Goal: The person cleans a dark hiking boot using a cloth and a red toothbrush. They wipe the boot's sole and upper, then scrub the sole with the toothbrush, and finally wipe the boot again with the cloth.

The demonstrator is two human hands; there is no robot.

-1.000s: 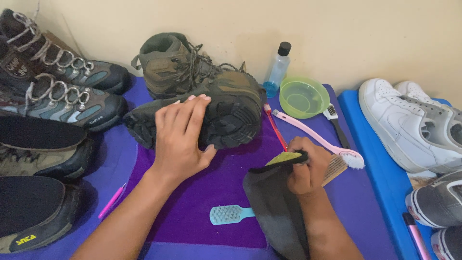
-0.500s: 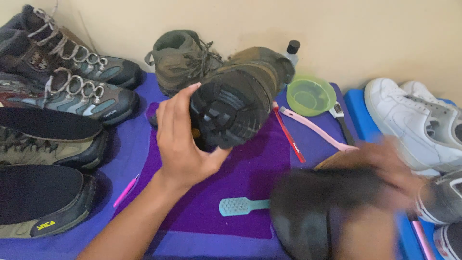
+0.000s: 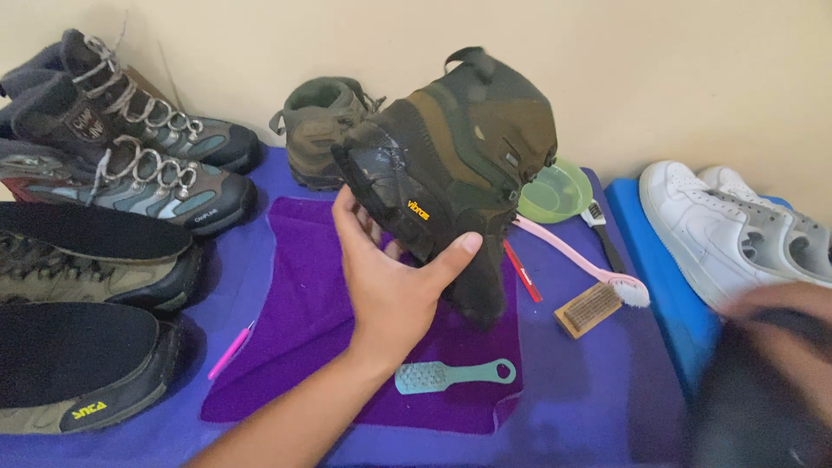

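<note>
a purple cloth (image 3: 303, 347) covers the blue surface (image 3: 598, 381) by a cream wall. the left hand (image 3: 390, 282) has its grip closed round a brown boot (image 3: 459, 165), held tilted above the cloth. the right hand (image 3: 780, 347) is blurred at the right edge; cannot tell its grip. a teal brush (image 3: 451, 375) lies just below the boot

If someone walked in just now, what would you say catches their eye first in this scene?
The dark brown hiking boot, lifted above the purple cloth at centre, gripped at its sole by the left hand. Next, the row of boots along the left edge, and the white sneakers on the blue mat at right.
</note>
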